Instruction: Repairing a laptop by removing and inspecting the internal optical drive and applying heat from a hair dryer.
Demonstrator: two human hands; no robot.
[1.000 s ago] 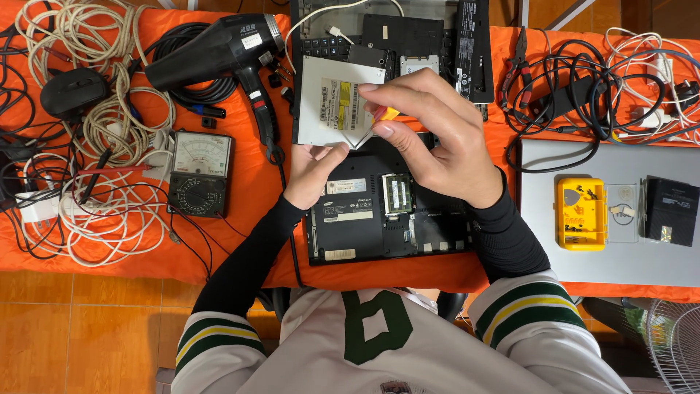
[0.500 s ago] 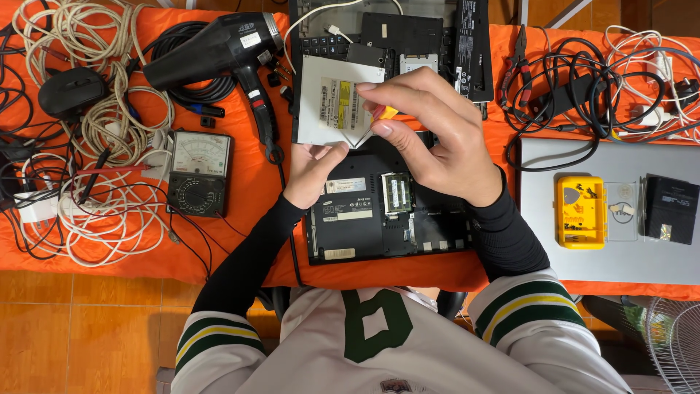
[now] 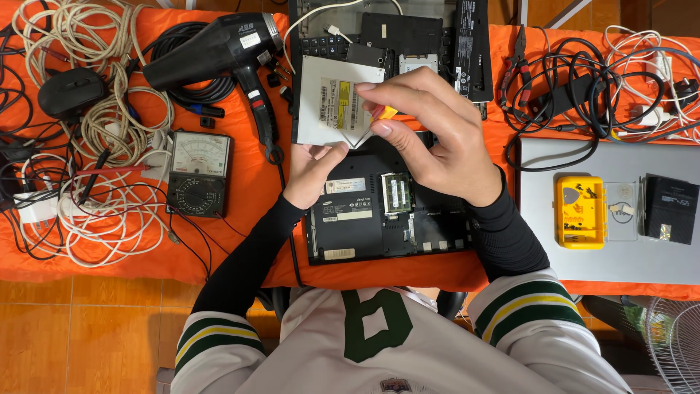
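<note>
Here, seen from above at mid-frame:
Left hand (image 3: 312, 169): comes up from the lower left in a black sleeve, wrist bent, palm turned up, fingers closed on the lower edge of the optical drive
Right hand (image 3: 430, 138): arches in from the lower right, wrist raised, knuckles toward the camera, thumb and forefinger pinched together on a small screwdriver
Optical drive (image 3: 337, 109): a flat silver-grey slab with a yellow and white label, upper centre of the frame, tilted slightly, lifted over the top edge of the open laptop
Screwdriver (image 3: 386, 113): only a bit of orange-yellow handle shows between the fingers, just at the drive's right edge; its tip is hidden
Open laptop (image 3: 379, 211): black, underside up with the cover off, boards and a memory module exposed, at the centre of the frame under both hands
Worktop (image 3: 248, 182): covered in orange cloth, stretching across the frame
Hair dryer (image 3: 219, 51): black, upper left of centre, handle pointing down toward the left hand
Analog multimeter (image 3: 198, 174): black with a pale dial, left of the left forearm
Cable coils (image 3: 109, 131): white and beige, heaped along the left side
Black cables (image 3: 569, 95): tangled at the upper right
Grey laptop (image 3: 539, 241): closed, at the right, carrying a yellow tool case (image 3: 581, 211) and a black box (image 3: 671, 210)
</note>
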